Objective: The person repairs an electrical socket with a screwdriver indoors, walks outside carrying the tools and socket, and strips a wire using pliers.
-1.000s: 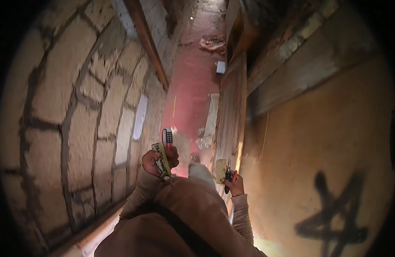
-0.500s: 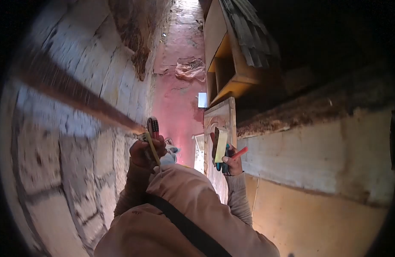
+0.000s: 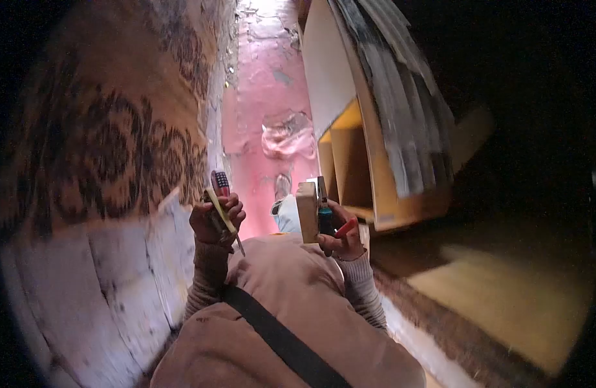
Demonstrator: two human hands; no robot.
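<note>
My left hand is closed round several items: a remote-like thing with a dark, dotted keypad, a pale yellow strip and a thin pointed shaft sticking out below. My right hand grips a beige block together with a tool that has teal-and-black and red handles. Both hands are held apart in front of my torso. The fingers hide parts of what they hold.
A pink, worn floor runs ahead with crumpled plastic on it. At the right stands a wooden cabinet with open compartments, grey corrugated sheets on it. A patterned wall covering is on the left.
The view has moved forward along the passage, past the brick wall and the leaning post. The cabinet and crumpled plastic are nearer. Both hands keep their items, and the beige block has turned.
</note>
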